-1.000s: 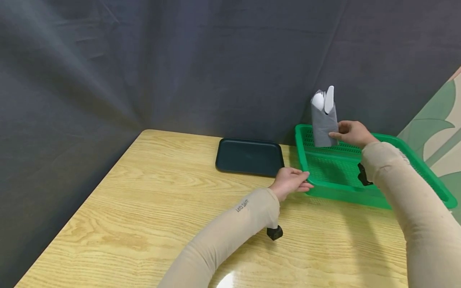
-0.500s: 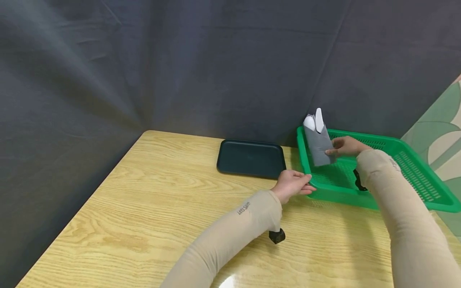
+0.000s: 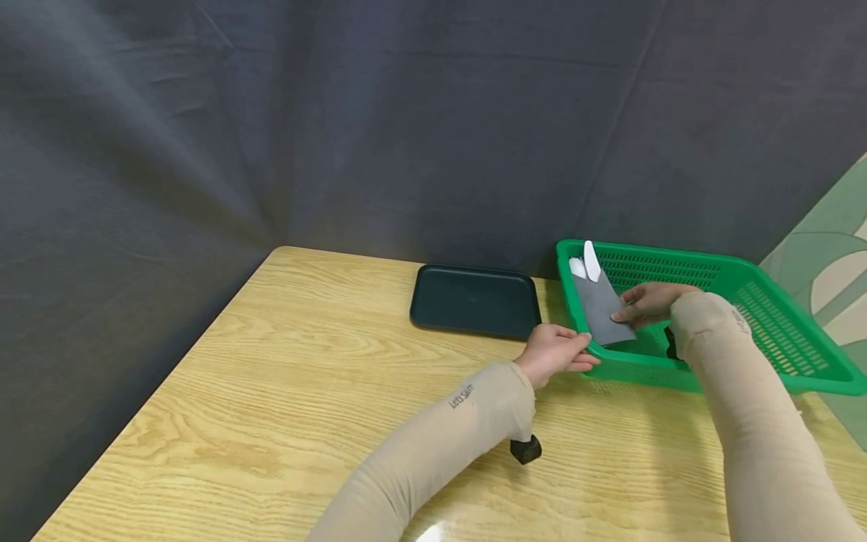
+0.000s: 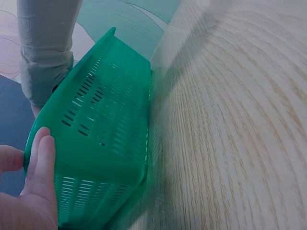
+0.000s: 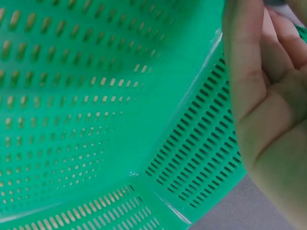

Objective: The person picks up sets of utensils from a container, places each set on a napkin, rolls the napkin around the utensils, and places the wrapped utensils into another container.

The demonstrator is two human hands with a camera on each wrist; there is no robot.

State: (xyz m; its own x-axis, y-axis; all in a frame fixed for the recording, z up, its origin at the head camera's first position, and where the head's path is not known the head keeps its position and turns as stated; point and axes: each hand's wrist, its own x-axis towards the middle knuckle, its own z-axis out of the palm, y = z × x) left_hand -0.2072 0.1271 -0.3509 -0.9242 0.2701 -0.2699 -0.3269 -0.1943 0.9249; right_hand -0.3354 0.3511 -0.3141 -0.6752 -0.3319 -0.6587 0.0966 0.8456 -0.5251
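Observation:
In the head view my right hand [image 3: 652,302] pinches the edge of a grey napkin pouch [image 3: 604,310] low inside the left end of a green plastic basket [image 3: 684,373]. A white plastic knife [image 3: 591,261] and a white spoon [image 3: 577,267] stick out of the pouch's far end. The fork is not visible now. At the basket's near left corner my left hand [image 3: 557,352] grips the rim between thumb and fingers; the left wrist view shows these fingers [image 4: 44,158] on the rim. In the right wrist view my right hand [image 5: 273,100] hides most of what it holds.
A dark rectangular tray [image 3: 476,301] lies on the wooden table [image 3: 271,391], just left of the basket. Behind the table hangs a dark grey curtain [image 3: 433,135]. A wall with a leaf pattern [image 3: 833,263] stands at the right.
My right hand has lowered the cutlery pouch from above the basket down into its left end, tilting it as it went. My left hand has kept its grip on the rim.

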